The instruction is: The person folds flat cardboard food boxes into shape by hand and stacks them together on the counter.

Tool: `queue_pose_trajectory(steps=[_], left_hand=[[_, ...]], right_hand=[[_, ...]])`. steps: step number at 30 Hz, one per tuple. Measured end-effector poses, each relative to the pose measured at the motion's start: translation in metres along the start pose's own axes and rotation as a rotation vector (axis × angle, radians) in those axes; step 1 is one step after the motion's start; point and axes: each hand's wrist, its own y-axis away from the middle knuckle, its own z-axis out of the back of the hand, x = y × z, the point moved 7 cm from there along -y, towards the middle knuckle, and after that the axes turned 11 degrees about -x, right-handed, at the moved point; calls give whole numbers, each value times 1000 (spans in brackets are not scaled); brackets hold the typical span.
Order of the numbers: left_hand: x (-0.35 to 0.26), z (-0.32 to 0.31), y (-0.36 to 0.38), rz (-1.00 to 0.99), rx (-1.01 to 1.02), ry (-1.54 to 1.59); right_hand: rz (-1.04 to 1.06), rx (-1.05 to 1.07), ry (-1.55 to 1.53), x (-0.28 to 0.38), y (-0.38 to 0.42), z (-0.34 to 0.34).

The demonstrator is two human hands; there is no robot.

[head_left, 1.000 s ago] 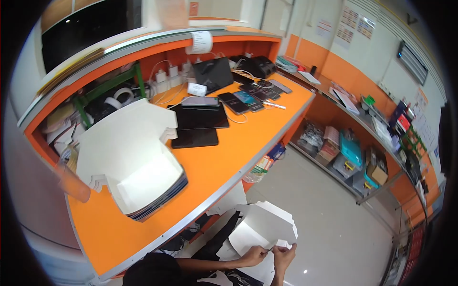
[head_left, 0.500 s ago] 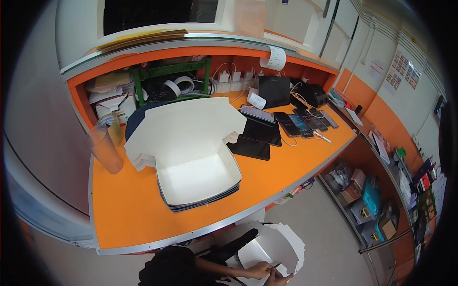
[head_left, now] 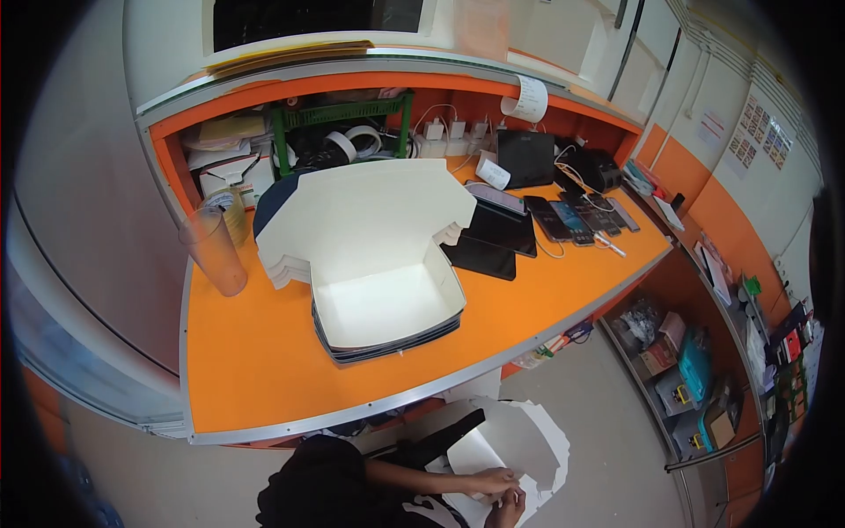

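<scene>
At the bottom of the view a white cardboard box (head_left: 546, 431), partly folded, lies low in front of my body. My left hand (head_left: 495, 481) reaches in from a black sleeve with its fingers closed at the near edge of the box. Just below it, my right hand (head_left: 508, 509) has its fingers closed on the same edge. The two hands are close together, and the exact fold between the fingertips is too small to make out. On the orange counter (head_left: 264, 378) stands a stack of open white boxes (head_left: 387, 304) with dark outsides, lids raised.
A clear plastic cup (head_left: 214, 253) leans at the counter's left. Phones (head_left: 572, 220), dark tablets (head_left: 484, 255) and cables lie right of the stack. A receipt roll (head_left: 530, 99) hangs from the upper shelf. Shelving with bins (head_left: 695, 365) stands at the right, above grey floor.
The view has shifted, so the counter appears slightly higher and further right. My hands have moved slightly at the box edge, and the left one's fingers sit nearer the right hand's fingertips.
</scene>
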Motion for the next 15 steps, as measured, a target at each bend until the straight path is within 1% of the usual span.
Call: queue_pose_trajectory(steps=[1,2,4,5,6,7,8,9,10,12,13,15], left_hand=[[8,0,-3,-19,-111,41],[-5,8,5,-15,-107,38],[-35,12,18,-10,88,146],[-39,13,20,14,26,189],[-43,11,22,15,27,186],[-50,12,24,-25,27,213],[-57,12,25,-65,29,240],[-58,7,28,2,86,358],[-62,10,27,4,92,351],[-65,8,28,49,206,417],[-63,6,24,60,251,470],[-56,5,18,69,235,509]], right_hand=[[-4,-4,-4,5,6,-5],[-2,-27,5,16,14,-13],[2,-48,10,19,19,-18],[48,-67,17,20,18,-18],[93,-86,25,20,19,-17],[92,-88,21,24,24,-22],[177,-145,114,34,29,-23],[260,-203,208,44,34,-25],[258,-211,203,50,37,-31],[318,-299,361,64,43,-36],[316,-305,358,67,45,-37],[373,-296,275,75,47,-41]])
